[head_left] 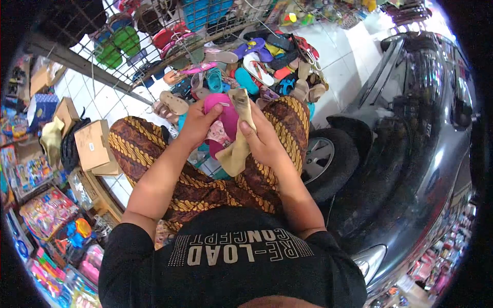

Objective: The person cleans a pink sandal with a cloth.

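Observation:
My left hand (199, 123) is closed around a bright pink sandal (230, 112) with a patterned pale-pink strap, its thumb pressed on the sole. On the sandal's right side, my right hand (264, 137) grips a beige cloth (233, 160), which hangs down in front of the sandal. The cloth's upper end, smudged dark, lies against the sandal. Both hands are above my lap, between my knees. Just beyond them lies a heap of loose sandals (251, 47) in many colours.
A wire rack (169, 59) hung with sandals, green ones (118, 47) among them, stands at the far left. A dark car (405, 143) with its wheel (328, 159) is close on my right. Cardboard boxes (95, 146) and packaged toys (49, 213) lie left.

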`<state>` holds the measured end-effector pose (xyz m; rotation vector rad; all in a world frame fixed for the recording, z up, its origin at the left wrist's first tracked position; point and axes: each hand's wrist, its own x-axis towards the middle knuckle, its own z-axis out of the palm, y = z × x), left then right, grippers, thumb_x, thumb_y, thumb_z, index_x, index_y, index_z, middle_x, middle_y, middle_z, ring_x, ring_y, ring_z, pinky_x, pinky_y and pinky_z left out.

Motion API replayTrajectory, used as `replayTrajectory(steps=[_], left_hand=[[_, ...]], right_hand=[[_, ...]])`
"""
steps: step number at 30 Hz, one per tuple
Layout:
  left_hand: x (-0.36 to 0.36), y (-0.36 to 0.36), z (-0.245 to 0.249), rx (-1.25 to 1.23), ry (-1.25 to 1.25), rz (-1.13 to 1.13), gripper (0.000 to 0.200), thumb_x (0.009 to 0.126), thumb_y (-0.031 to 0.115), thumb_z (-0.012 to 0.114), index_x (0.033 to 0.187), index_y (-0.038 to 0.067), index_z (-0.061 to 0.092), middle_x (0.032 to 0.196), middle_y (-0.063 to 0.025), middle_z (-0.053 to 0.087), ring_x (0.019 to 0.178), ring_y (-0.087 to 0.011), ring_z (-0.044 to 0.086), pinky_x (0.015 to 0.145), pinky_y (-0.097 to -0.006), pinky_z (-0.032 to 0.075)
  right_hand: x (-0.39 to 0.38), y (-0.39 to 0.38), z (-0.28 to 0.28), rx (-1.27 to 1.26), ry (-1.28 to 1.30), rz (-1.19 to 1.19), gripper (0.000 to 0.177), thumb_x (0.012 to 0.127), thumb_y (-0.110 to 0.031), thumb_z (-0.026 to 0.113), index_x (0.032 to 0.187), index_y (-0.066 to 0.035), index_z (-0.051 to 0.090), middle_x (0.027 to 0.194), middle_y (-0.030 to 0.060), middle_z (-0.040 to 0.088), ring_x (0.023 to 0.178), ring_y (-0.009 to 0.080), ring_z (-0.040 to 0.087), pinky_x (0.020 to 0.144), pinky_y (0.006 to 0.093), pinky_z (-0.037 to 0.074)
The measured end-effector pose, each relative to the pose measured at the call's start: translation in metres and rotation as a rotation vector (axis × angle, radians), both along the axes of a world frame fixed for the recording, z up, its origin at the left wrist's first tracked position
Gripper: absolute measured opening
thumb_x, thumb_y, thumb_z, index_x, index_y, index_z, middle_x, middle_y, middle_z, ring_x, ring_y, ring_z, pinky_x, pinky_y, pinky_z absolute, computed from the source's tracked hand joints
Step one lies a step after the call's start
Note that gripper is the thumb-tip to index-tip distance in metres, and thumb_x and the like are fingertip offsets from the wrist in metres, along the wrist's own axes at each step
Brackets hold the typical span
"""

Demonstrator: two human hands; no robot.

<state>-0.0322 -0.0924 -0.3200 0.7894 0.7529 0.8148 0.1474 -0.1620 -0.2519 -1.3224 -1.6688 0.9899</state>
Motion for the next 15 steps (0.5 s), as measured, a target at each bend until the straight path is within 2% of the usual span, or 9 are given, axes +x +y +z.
replayTrajectory(steps=[3,6,9,12,13,15], left_hand=[[0.001,0.001,-0.007,-0.067,-0.058,0.0,0.032,0.096,0.025,0.064,0.119,0.003,0.06,0.108,-0.0054,0.068,0.093,-0.0128,0.066,0.082,-0.0306,0.055],[0.003,0.003,-0.001,-0.239,-0.15,0.099,0.044,0.097,0.036,0.062,0.126,0.004,0.056,0.114,-0.0081,0.066,0.098,-0.0172,0.067,0.086,-0.035,0.055],[-0.007,0.023,0.0,-0.465,-0.309,0.088,0.056,0.095,0.048,0.059,0.129,0.004,0.052,0.118,-0.0109,0.065,0.103,-0.0217,0.066,0.09,-0.0395,0.054],[-0.02,0.038,0.003,-0.337,-0.213,0.051,0.061,0.094,0.052,0.059,0.128,0.003,0.053,0.119,-0.0124,0.064,0.104,-0.0232,0.066,0.093,-0.0415,0.053],[-0.025,0.039,0.006,-0.276,-0.183,0.012,0.054,0.094,0.047,0.061,0.124,0.003,0.056,0.115,-0.0116,0.067,0.1,-0.0223,0.067,0.088,-0.0393,0.056],[-0.028,0.045,-0.008,-0.344,-0.137,-0.001,0.05,0.093,0.045,0.063,0.122,0.004,0.058,0.11,-0.0105,0.068,0.096,-0.0214,0.068,0.085,-0.0375,0.057]], right_hand=[[0.004,0.001,-0.001,-0.038,-0.034,0.023,0.048,0.099,-0.015,0.049,0.144,-0.001,0.042,0.155,0.0216,0.032,0.143,0.0378,0.032,0.116,0.0401,0.027],[0.006,0.001,0.002,0.019,-0.116,0.041,0.047,0.097,-0.013,0.052,0.142,-0.002,0.045,0.153,0.0209,0.036,0.14,0.038,0.037,0.114,0.0399,0.031],[0.014,-0.006,0.003,0.001,-0.127,0.122,0.044,0.094,-0.01,0.055,0.137,-0.003,0.051,0.147,0.0206,0.043,0.133,0.0386,0.044,0.109,0.0401,0.037],[0.023,-0.008,0.016,-0.08,-0.087,0.22,0.037,0.09,-0.009,0.058,0.126,0.0,0.06,0.134,0.0208,0.057,0.121,0.0395,0.056,0.102,0.0411,0.044],[0.028,-0.006,0.02,-0.126,-0.037,0.216,0.032,0.091,-0.013,0.059,0.119,0.002,0.062,0.123,0.0199,0.063,0.112,0.0378,0.061,0.096,0.0407,0.047],[0.031,0.0,0.032,-0.178,-0.06,0.079,0.033,0.092,-0.016,0.06,0.121,0.001,0.061,0.121,0.02,0.063,0.109,0.0349,0.063,0.094,0.0397,0.048]])
